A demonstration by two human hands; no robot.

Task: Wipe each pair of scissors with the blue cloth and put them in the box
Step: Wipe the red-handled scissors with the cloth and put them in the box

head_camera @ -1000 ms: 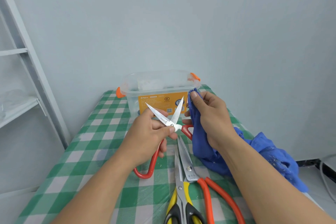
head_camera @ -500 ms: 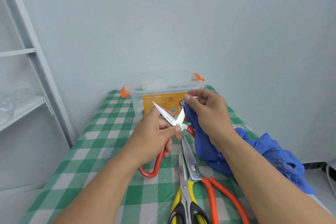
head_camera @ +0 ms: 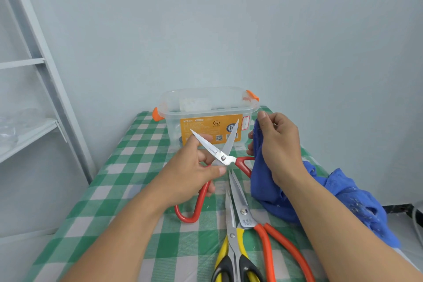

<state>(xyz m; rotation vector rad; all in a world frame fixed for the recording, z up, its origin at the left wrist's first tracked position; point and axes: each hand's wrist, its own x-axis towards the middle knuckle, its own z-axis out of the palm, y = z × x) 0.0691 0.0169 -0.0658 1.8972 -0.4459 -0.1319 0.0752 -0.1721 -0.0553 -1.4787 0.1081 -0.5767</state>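
My left hand (head_camera: 187,169) holds red-handled scissors (head_camera: 217,155) above the table, blades spread apart and pointing toward the box. My right hand (head_camera: 278,144) grips the blue cloth (head_camera: 263,181) just right of the blades, apart from them; the cloth trails down and off to the right. The clear plastic box (head_camera: 174,107) with orange clips and an orange label stands at the back of the table. Two more pairs lie in front: yellow-and-black scissors (head_camera: 232,242) and orange-handled scissors (head_camera: 246,212).
The table has a green-and-white checked cover (head_camera: 114,190). A white metal shelf frame (head_camera: 34,52) stands to the left. Pale walls close the back and right. Something whitish lies inside the box.
My right hand with the cloth has slid up off the right blade and now sits beside it. The left hand keeps the spread scissors in about the same place.
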